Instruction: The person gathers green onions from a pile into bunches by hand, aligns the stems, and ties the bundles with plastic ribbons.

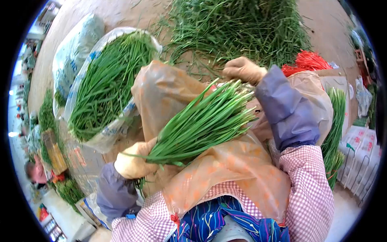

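Note:
A bundle of long green stalks (201, 125) lies slantwise across my lap, over a translucent orange-patterned apron (229, 173). My left hand (135, 160), in a pale glove, is closed around the leafy lower-left end of the bundle. Just above the pale cut ends at the upper right is my right hand (244, 70), also gloved, with its fingers curled together; whether it holds anything cannot be made out. Purple sleeve covers reach over both forearms.
A large heap of loose greens (242, 28) lies ahead. An open plastic bag of greens (115, 84) stands at left, beside a closed bag (76, 52). Red ties (310, 61), stacked bundles (335, 125) and a white crate (358, 157) are at right. A person (37, 171) is far left.

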Demonstrator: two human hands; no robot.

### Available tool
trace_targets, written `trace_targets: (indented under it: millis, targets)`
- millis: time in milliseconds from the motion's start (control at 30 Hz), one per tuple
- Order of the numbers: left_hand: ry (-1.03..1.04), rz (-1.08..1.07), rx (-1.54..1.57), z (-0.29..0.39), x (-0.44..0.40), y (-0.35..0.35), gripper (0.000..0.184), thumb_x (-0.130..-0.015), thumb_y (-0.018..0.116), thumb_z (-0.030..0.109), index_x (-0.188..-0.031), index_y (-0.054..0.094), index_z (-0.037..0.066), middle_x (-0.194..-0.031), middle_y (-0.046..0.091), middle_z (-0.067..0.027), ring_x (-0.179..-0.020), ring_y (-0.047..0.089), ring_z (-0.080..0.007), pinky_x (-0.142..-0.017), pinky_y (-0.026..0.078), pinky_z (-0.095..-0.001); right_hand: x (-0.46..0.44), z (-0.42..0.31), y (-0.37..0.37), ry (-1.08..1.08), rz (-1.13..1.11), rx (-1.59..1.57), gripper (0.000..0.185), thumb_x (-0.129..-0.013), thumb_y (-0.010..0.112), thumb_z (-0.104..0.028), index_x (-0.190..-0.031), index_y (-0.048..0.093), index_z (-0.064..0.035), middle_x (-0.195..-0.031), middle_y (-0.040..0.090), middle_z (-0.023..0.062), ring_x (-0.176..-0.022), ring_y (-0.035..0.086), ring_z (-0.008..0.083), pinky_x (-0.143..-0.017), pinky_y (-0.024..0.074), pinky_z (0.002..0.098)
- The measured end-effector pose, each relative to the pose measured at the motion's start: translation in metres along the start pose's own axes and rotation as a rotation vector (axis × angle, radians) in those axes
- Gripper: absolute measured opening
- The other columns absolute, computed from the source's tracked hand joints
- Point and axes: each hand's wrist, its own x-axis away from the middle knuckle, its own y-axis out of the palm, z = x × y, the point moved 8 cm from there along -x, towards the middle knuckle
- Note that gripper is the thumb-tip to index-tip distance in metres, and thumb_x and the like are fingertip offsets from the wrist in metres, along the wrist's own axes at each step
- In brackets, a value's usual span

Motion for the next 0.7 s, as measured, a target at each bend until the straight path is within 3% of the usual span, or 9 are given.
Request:
trace_targets:
  millis: [67,133,200,267,400,433,467,533,700]
  targets:
    - [-0.134,-0.034,0.111,-0.005,0.002,0.003,0.068,-0.077,0.06,-0.001,-0.142,0.041,0.009,-0.102,0.07,-0.0036,-0.087,0.062,-0.013,-0.079,0.051,-0.0278,0.009,0.004,-0.011,0.099,0.039,-0.132,0.024,-0.092,0.063,-0.028,-0.091,0.068,-0.0055,-0.076,0.065,-0.0008,-0.062,0.052,0.0049,-0.056,0.0426,0.0217]
    - [-0.034,-0.064,0.153,0.006,-0.002,0.002,0.067,-0.078,0.062,-0.001,-0.141,0.041,0.006,-0.109,0.068,-0.0069,-0.095,0.06,-0.0114,-0.085,0.049,-0.0269,-0.001,0.008,-0.004,-0.081,-0.061,-0.43,0.032,-0.094,0.062,-0.032,-0.107,0.065,-0.0036,-0.082,0.067,-0.0001,-0.064,0.053,0.0045,-0.059,0.0464,0.0212]
    - [-0.108,-0.079,0.071,0.028,0.0,-0.001,0.066,-0.079,0.064,-0.001,-0.141,0.04,0.002,-0.119,0.064,-0.0086,-0.106,0.056,-0.0106,-0.093,0.045,-0.0258,0.001,-0.005,0.019,-0.169,-0.162,-0.498,0.056,-0.092,0.063,-0.042,-0.131,0.053,-0.0025,-0.111,0.065,0.0065,-0.073,0.06,0.0065,-0.068,0.0524,0.0213]
    - [-0.106,-0.102,0.224,0.021,-0.001,0.002,0.066,-0.081,0.065,0.0,-0.142,0.039,0.001,-0.127,0.06,-0.0068,-0.113,0.052,-0.0102,-0.099,0.042,-0.0263,0.009,-0.01,0.047,-0.048,-0.312,-0.563,0.06,-0.091,0.062,-0.045,-0.132,0.051,-0.002,-0.118,0.062,0.0085,-0.081,0.063,0.0107,-0.073,0.0537,0.0255]
    - [-0.113,-0.141,0.417,0.004,0.002,0.004,0.069,-0.079,0.066,-0.002,-0.142,0.038,0.001,-0.128,0.058,-0.0049,-0.114,0.05,-0.0105,-0.1,0.041,-0.0282,-0.019,0.053,0.048,-0.018,-0.56,-0.451,0.052,-0.092,0.059,-0.048,-0.115,0.062,-0.0018,-0.099,0.069,0.009,-0.086,0.065,0.017,-0.083,0.054,0.0329]
    - [-0.094,-0.137,0.455,-0.003,0.0,0.005,0.07,-0.078,0.067,-0.003,-0.141,0.038,0.001,-0.128,0.058,-0.0048,-0.114,0.051,-0.0106,-0.1,0.041,-0.0283,0.007,0.025,0.065,0.215,-0.482,-0.751,0.047,-0.09,0.061,-0.051,-0.096,0.065,-0.004,-0.092,0.068,0.0068,-0.078,0.064,0.0161,-0.074,0.0544,0.0334]
    - [-0.073,-0.136,0.493,-0.006,-0.002,0.006,0.07,-0.077,0.067,-0.003,-0.141,0.039,0.001,-0.128,0.058,-0.0048,-0.114,0.051,-0.0108,-0.099,0.041,-0.0285,0.023,0.013,0.048,0.205,-0.001,-0.639,0.041,-0.089,0.064,-0.048,-0.081,0.061,-0.0084,-0.078,0.064,0.0019,-0.067,0.06,0.0144,-0.061,0.0513,0.0323]
    - [-0.066,-0.098,0.466,-0.009,-0.002,0.004,0.07,-0.075,0.07,-0.003,-0.139,0.042,0.002,-0.125,0.06,-0.0047,-0.111,0.052,-0.012,-0.096,0.043,-0.0291,0.018,0.024,0.033,0.129,0.009,-0.94,0.037,-0.089,0.065,-0.046,-0.073,0.057,-0.0135,-0.066,0.056,-0.0026,-0.058,0.054,0.0122,-0.053,0.0458,0.029]
    - [0.035,0.001,0.421,-0.008,-0.003,0.0,0.071,-0.07,0.075,-0.001,-0.135,0.047,0.002,-0.122,0.061,-0.0049,-0.109,0.054,-0.0142,-0.095,0.045,-0.0303,0.033,-0.009,-0.026,-0.194,0.058,-0.812,0.048,-0.094,0.056,-0.051,-0.06,0.041,-0.0197,-0.05,0.03,-0.0069,-0.041,0.024,0.0075,-0.037,0.0215,0.0264]
